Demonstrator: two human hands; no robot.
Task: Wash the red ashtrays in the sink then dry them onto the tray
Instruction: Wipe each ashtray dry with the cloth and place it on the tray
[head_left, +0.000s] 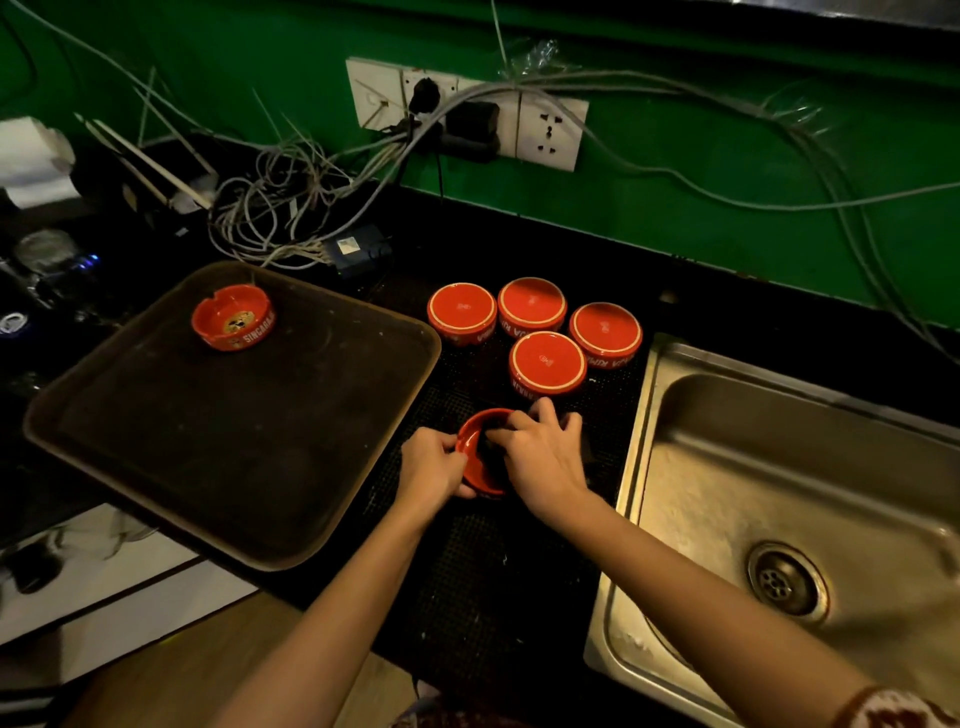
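My left hand (434, 467) grips a red ashtray (475, 447) by its left rim, tilted, just above the black mat. My right hand (543, 454) presses a dark cloth (493, 449) into the ashtray's bowl. Several red ashtrays lie upside down on the mat behind my hands, the nearest one (547, 361) just beyond my right fingers. One red ashtray (234, 317) sits upright in the far corner of the dark tray (208, 467) at the left. The steel sink (779, 467) is at the right.
A black perforated mat (488, 571) covers the counter between tray and sink. Tangled grey cables (280, 208) and a wall socket strip (545, 130) are behind on the green wall. Glassware and dark clutter stand at the far left.
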